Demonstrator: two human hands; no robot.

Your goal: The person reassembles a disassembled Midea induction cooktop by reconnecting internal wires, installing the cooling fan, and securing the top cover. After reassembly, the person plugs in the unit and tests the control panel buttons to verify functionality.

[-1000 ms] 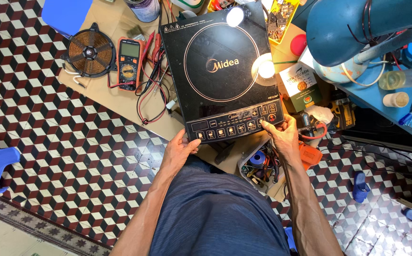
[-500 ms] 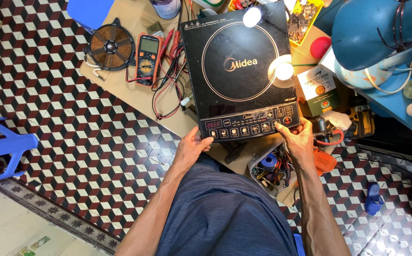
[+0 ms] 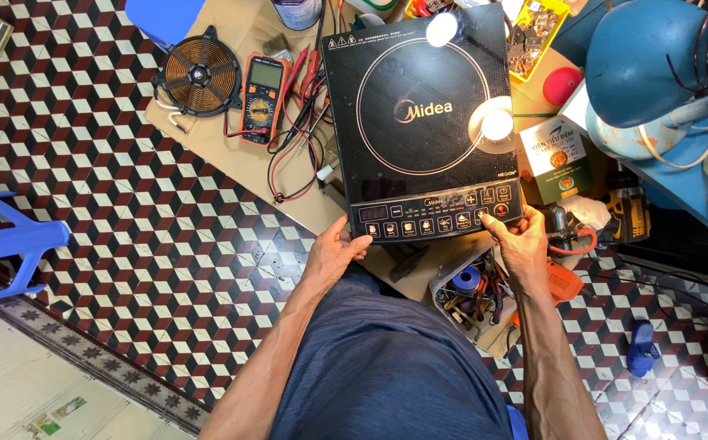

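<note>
From your head camera, you have the black induction cooker (image 3: 423,122) flat on the tabletop (image 3: 232,155), its glass top closed and whole, so I think the putting-together is mostly done and the checking of the buttons is what is left. Your left hand (image 3: 336,251) grips the near left corner of the cooker, and your right hand (image 3: 519,238) grips the near right corner with the thumb on the button strip (image 3: 439,218), right in front of you.

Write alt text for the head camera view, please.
A person's left hand and right hand grip the near edge of a black induction cooker on a cluttered workbench, beside a multimeter and copper coil.
</note>
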